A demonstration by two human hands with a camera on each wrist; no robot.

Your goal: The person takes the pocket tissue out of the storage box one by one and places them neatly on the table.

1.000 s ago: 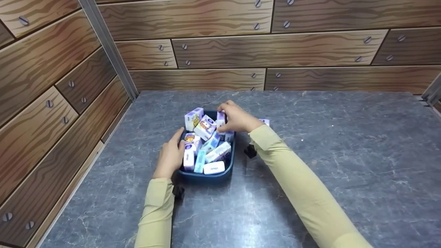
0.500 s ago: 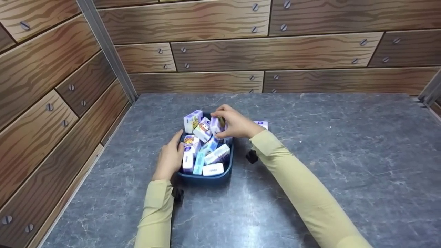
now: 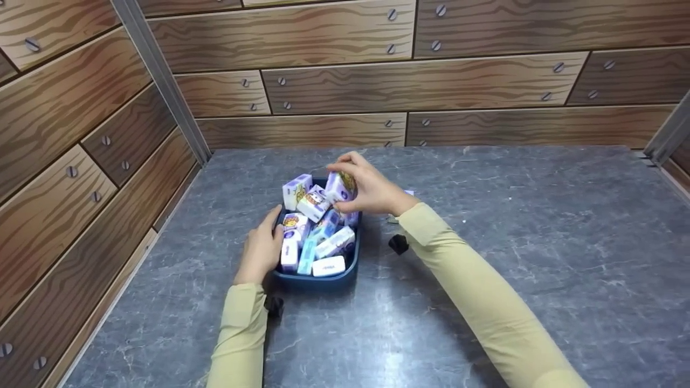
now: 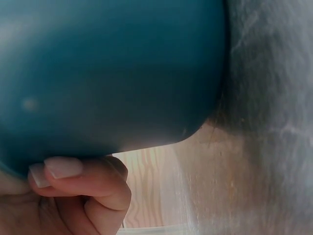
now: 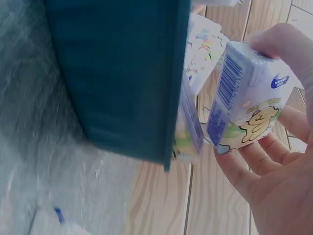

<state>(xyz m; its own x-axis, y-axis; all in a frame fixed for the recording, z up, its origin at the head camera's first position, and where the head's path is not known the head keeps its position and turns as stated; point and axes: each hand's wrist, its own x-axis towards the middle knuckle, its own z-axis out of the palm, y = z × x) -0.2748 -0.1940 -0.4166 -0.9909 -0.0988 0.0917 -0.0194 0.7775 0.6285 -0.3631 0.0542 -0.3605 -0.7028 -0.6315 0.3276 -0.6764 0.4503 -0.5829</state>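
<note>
A dark blue plastic bin (image 3: 318, 281) holds several small tissue packs (image 3: 330, 266), white, purple and light blue, some printed with cartoon animals. My right hand (image 3: 372, 186) pinches one purple-and-white tissue pack (image 5: 249, 98) between thumb and fingertips, tilted above the bin's far right corner. Its barcode side and cartoon bear show in the right wrist view. At the bin's left side, my left hand (image 3: 262, 245) holds the rim. The left wrist view shows that hand's curled fingers (image 4: 88, 178) against the bin's outer wall (image 4: 112, 78).
Another tissue pack (image 3: 410, 192) lies on the grey marbled table (image 3: 512, 242) right of the bin, mostly hidden by the right wrist. Wood-patterned walls (image 3: 334, 91) stand at the back and left. Small black pieces (image 3: 399, 244) sit at both wrists.
My right hand has taken hold of a tissue pack at the bin's far right corner and raised it above the rim, tilting it. The left hand stays at the bin's left side.
</note>
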